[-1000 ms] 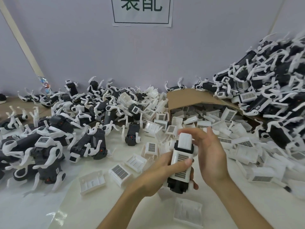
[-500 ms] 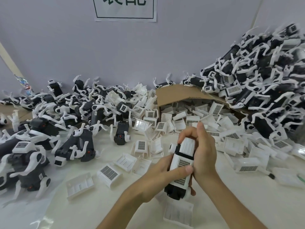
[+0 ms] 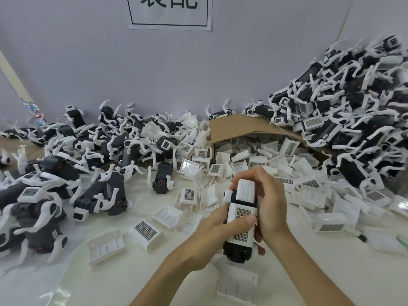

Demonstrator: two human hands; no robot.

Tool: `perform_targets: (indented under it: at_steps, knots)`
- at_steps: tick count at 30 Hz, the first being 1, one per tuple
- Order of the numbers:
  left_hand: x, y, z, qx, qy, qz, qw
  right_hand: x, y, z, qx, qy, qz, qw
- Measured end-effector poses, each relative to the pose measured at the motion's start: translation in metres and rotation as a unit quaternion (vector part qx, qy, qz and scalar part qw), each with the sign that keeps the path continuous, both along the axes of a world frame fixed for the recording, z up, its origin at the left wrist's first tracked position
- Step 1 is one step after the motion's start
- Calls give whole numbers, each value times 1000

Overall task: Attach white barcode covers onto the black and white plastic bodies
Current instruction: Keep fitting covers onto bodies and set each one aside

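Step in hand: seating a cover (image 3: 242,219) on a body (image 3: 237,251), by my reading; the white barcode piece lies along the top of the black piece and looks nearly or fully home
Left hand (image 3: 212,237): wrapped under and round the body from the near left, thumb (image 3: 244,219) laid flat across the barcode face, pressing
Right hand (image 3: 268,208): closed round the far end of the same body, fingers curled over a ribbed white part (image 3: 245,189) at its top
Where the piece is: held up off the table (image 3: 141,272), centre of the scene and near, tilted with its black end toward the person
Seam: hidden under thumb and palm, so I cannot tell if the clips have caught
Loose covers (image 3: 145,230): scattered on the table just left of the hands, some barcode up, some hollow side up; one more (image 3: 238,286) lies right below the hands
Box (image 3: 238,127): cardboard, tipped open at far centre, spilling more covers
Left pile (image 3: 99,151): bodies with white legs, far left
Right pile (image 3: 353,107): taller heap, far right; several show barcode faces, likely the finished ones
Next move calls for: a firm even squeeze along the cover until it sits flush, then a free hand to set the piece aside and take a fresh body
Risk: pressing one end only could leave the other end lifted
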State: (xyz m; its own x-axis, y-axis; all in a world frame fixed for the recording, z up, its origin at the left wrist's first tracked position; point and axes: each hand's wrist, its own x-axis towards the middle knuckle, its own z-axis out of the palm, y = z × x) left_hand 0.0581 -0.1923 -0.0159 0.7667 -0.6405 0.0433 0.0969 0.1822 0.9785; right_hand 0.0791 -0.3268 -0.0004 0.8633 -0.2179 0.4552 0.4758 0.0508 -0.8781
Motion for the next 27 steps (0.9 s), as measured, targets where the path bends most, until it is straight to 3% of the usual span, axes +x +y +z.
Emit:
perform_targets:
  at_steps: [4, 10, 15, 27]
  knots:
    - [3, 4, -1, 3, -19, 16, 1000, -1, 1, 0, -35, -8, 2, 999]
    - [13, 12, 2, -73, -11, 189, 979, -2, 2, -3, -113, -26, -26, 993]
    - [20, 23, 2, -131, 23, 248, 960, -6, 15, -9, -234, 27, 95, 967]
    - [15, 16, 4, -82, -26, 233, 969, -6, 17, -11, -171, 62, 179, 967]
